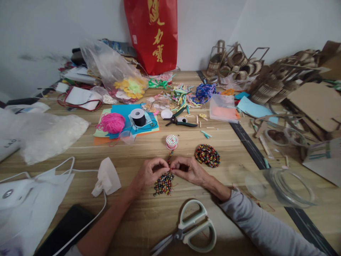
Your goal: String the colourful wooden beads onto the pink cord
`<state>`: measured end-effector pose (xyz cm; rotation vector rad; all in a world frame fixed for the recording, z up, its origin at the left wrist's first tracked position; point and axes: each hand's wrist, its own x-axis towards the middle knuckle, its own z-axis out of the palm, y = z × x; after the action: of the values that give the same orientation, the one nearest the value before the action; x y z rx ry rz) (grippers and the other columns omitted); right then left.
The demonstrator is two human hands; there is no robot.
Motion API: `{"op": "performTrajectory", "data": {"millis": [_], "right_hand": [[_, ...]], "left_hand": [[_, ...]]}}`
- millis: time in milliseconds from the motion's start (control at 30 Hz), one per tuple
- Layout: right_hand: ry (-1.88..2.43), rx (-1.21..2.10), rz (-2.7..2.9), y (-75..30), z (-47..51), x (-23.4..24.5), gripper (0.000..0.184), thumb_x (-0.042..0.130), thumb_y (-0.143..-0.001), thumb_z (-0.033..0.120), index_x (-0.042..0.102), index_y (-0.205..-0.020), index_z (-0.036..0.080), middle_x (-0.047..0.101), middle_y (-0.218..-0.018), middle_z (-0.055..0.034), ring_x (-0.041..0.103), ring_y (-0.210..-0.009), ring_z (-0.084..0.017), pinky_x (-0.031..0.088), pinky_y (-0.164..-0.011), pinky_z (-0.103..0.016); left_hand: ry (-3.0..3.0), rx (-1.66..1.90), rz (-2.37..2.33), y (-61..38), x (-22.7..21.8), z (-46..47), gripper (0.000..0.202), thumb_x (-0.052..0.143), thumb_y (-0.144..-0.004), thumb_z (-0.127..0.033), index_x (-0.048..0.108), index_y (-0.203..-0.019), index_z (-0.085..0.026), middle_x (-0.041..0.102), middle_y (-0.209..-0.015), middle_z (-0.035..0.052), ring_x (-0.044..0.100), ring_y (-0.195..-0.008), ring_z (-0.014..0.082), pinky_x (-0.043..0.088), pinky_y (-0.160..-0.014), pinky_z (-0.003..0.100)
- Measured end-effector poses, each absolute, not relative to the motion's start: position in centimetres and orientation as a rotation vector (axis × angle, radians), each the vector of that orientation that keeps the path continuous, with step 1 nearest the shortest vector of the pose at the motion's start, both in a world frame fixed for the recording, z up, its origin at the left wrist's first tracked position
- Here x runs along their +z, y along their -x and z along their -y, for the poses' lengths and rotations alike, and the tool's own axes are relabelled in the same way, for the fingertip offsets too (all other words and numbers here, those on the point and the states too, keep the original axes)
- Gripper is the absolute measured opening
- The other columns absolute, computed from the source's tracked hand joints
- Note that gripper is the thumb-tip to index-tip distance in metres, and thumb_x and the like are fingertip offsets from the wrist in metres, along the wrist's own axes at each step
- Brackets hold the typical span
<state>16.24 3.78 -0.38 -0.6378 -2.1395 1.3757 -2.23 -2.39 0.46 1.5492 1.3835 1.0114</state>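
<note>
Both my hands are pinched at the middle of the table, their fingertips nearly meeting. A short string of beads (171,155) runs from a spool (172,140) with a sparkling top down to the fingertips. My left hand (151,173) grips its near end from one side. From the other side my right hand (190,171) pinches the same spot; any single bead there is too small to make out. Just below the fingers lies a pile of loose multicoloured beads (163,184). Beyond my right hand rests a coiled beaded strand (207,155).
Large scissors (195,227) lie close to me. Farther back are pliers (181,120), a black thread spool (138,117) and pink yarn (111,123). A white cable (103,206) crosses at left. Clear coiled tubing (293,186) and small woven baskets (237,62) occupy the right side.
</note>
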Motion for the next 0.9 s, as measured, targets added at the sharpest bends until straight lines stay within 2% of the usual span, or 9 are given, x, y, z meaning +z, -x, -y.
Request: {"op": "performTrajectory", "data": {"millis": [300, 467, 567, 767, 900], "right_hand": [[0.703, 1.486, 2.076, -16.2, -3.6, -0.3, 0.018, 0.062, -0.083, 0.031, 0.062, -0.081, 0.014, 0.055, -0.065, 0.0002, 0.048, -0.057, -0.010, 0.037, -0.050, -0.020], [0.711, 1.504, 2.036, -16.3, -3.7, -1.0, 0.011, 0.060, -0.082, 0.023, 0.060, -0.088, 0.014, 0.051, -0.062, 0.0029, 0.043, -0.052, -0.008, 0.032, -0.048, -0.018], [0.667, 1.476, 2.008, -16.3, -3.7, -1.2, 0.017, 0.061, -0.078, 0.019, 0.058, -0.094, 0.015, 0.050, -0.063, 0.0039, 0.042, -0.051, -0.007, 0.032, -0.047, -0.018], [0.679, 1.564, 1.936, -16.4, -3.6, -1.2, 0.019, 0.062, -0.081, 0.027, 0.057, -0.095, 0.016, 0.051, -0.061, 0.0036, 0.044, -0.049, -0.008, 0.033, -0.046, -0.019], [0.622, 1.722, 1.869, -16.3, -3.5, -1.3, 0.022, 0.063, -0.082, 0.035, 0.058, -0.093, 0.016, 0.060, -0.068, -0.0004, 0.053, -0.056, -0.010, 0.042, -0.053, -0.021]], "left_hand": [[-1.327, 1.222, -1.271, 2.3, -0.1, 2.2, 0.014, 0.074, -0.068, -0.023, 0.064, -0.066, -0.014, 0.071, -0.070, 0.0060, 0.065, -0.068, 0.0155, 0.051, -0.067, 0.025], [-1.183, 1.214, -1.300, 2.6, 0.2, 2.3, 0.013, 0.076, -0.066, -0.020, 0.065, -0.068, -0.013, 0.072, -0.070, 0.0046, 0.066, -0.067, 0.0147, 0.051, -0.067, 0.024], [-1.149, 1.227, -1.294, 2.7, 0.4, 2.3, 0.012, 0.076, -0.065, -0.019, 0.065, -0.068, -0.014, 0.072, -0.070, 0.0038, 0.066, -0.068, 0.0144, 0.051, -0.069, 0.024], [-1.155, 1.250, -1.269, 2.5, 0.7, 2.2, 0.012, 0.077, -0.064, -0.017, 0.066, -0.067, -0.014, 0.073, -0.069, 0.0031, 0.067, -0.068, 0.0147, 0.052, -0.069, 0.024], [-1.187, 1.246, -1.253, 2.5, 0.6, 2.4, 0.010, 0.076, -0.066, -0.017, 0.067, -0.068, -0.014, 0.074, -0.070, 0.0039, 0.068, -0.069, 0.0159, 0.053, -0.070, 0.026]]}}
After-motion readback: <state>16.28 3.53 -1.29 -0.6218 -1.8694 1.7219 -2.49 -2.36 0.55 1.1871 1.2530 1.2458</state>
